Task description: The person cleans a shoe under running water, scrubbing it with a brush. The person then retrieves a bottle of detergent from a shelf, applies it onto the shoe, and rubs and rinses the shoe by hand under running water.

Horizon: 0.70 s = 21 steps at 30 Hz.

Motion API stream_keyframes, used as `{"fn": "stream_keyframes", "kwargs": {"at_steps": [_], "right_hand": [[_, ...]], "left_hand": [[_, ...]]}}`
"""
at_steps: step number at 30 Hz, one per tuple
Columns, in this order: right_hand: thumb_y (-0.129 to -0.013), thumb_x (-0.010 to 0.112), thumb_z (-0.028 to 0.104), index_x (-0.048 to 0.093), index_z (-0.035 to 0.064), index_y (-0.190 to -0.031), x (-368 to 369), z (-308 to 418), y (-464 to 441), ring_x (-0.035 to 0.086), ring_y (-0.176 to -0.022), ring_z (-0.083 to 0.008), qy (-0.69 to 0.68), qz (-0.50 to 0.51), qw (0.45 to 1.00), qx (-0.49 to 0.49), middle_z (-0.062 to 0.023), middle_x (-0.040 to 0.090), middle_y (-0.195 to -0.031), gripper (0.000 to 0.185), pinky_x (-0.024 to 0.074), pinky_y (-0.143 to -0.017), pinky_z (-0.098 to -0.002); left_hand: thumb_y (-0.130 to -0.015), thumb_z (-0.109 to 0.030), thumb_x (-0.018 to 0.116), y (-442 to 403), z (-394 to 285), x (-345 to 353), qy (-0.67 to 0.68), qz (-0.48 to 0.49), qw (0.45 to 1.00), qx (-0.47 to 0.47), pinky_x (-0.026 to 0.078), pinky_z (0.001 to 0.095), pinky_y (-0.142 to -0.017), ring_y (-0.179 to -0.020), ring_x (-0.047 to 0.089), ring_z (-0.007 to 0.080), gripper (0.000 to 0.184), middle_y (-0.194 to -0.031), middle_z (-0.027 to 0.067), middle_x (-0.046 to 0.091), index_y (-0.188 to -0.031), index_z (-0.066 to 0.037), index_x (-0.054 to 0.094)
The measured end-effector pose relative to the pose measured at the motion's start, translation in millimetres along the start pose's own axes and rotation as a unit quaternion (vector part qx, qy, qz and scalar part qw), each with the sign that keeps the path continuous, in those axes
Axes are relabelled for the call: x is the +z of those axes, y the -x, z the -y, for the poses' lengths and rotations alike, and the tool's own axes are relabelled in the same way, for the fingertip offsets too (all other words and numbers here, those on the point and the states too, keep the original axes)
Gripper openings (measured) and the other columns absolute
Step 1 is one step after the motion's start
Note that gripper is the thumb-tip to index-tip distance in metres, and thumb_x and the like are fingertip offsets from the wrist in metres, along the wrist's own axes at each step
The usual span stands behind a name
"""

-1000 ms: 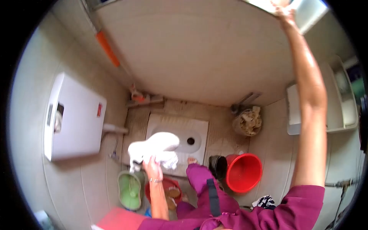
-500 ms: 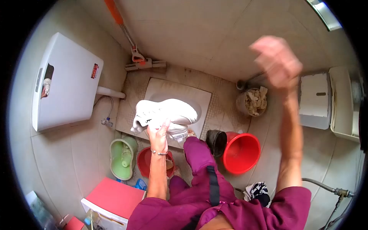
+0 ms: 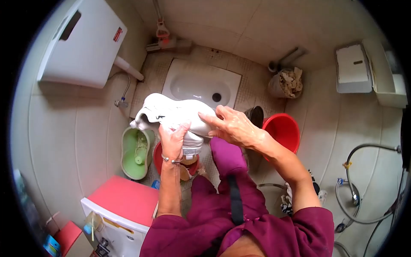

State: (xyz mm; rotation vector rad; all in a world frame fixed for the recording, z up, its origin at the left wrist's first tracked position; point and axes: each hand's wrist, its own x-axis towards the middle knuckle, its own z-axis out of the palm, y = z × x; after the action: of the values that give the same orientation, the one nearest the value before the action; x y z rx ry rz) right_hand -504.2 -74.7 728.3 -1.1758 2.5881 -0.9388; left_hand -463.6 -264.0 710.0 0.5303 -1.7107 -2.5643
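A white shoe with a small dark mark on its side is held over the near edge of the squat toilet. My left hand grips it from below, thumb on its side, with a bracelet at the wrist. Beneath the shoe hangs a further white piece with a label, perhaps the tongue or a second shoe; I cannot tell which. My right hand is at the toe end, fingers apart, fingertips touching or very close to the shoe's surface.
The squat toilet lies ahead. Red bucket, black bucket and waste bin stand right; green basin and red basin left. A shower hose hangs right. A red-topped cabinet is near left.
My right hand has come down from the upper right to the shoe's toe. My left hand still holds the shoe. The view has tilted down, showing more of the shower hose and cabinet.
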Motion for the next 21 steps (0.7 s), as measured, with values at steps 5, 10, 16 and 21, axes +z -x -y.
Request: {"fn": "stream_keyframes", "kwargs": {"at_steps": [5, 10, 16, 21], "right_hand": [[-0.072, 0.066, 0.026, 0.053, 0.0043, -0.107, 40.6, 49.5, 38.4, 0.053, -0.060, -0.0190, 0.059, -0.179, 0.971, -0.148, -0.0074, 0.050, -0.075, 0.043, 0.0456, -0.052, -0.0285], [-0.071, 0.067, 0.025, 0.054, 0.0057, -0.108, 60.0, 90.7, 74.7, 0.052, -0.061, -0.0181, 0.077, -0.196, 0.964, -0.162, -0.0069, 0.049, -0.076, 0.044, 0.0451, -0.051, -0.0280], [-0.069, 0.066, 0.026, 0.050, 0.0118, -0.116, 85.1, 117.6, 99.9, 0.049, -0.069, -0.0193, 0.079, -0.037, 0.995, -0.056, -0.0074, 0.044, -0.081, 0.051, 0.0445, -0.050, -0.0296], [-0.071, 0.066, 0.027, 0.053, 0.0079, -0.109, 119.1, 115.3, 132.5, 0.051, -0.066, -0.0192, 0.066, -0.147, 0.985, -0.066, -0.0077, 0.047, -0.081, 0.045, 0.0439, -0.049, -0.0280]], "left_hand": [[-0.074, 0.002, 0.064, 64.8, -15.0, -35.1, 0.026, 0.023, 0.999, -0.015, 0.047, 0.0268, -0.075, -0.081, 0.058, 0.0142, 0.028, -0.092, 0.0079, 0.061, -0.100, 0.005, 0.055], [-0.072, 0.003, 0.066, 118.3, -5.9, -52.4, 0.078, 0.023, 0.995, -0.059, 0.049, 0.0264, -0.071, -0.080, 0.059, 0.0146, 0.030, -0.090, 0.0080, 0.061, -0.099, 0.005, 0.055], [-0.072, 0.003, 0.065, 145.8, 29.6, -79.8, 0.005, 0.035, 0.999, -0.037, 0.053, 0.0267, -0.062, -0.077, 0.060, 0.0166, 0.029, -0.089, 0.0102, 0.060, -0.099, 0.006, 0.054], [-0.072, 0.003, 0.065, 162.2, 29.9, -74.8, 0.063, 0.047, 0.993, -0.089, 0.054, 0.0283, -0.061, -0.075, 0.061, 0.0185, 0.030, -0.090, 0.0119, 0.060, -0.099, 0.007, 0.053]]}}
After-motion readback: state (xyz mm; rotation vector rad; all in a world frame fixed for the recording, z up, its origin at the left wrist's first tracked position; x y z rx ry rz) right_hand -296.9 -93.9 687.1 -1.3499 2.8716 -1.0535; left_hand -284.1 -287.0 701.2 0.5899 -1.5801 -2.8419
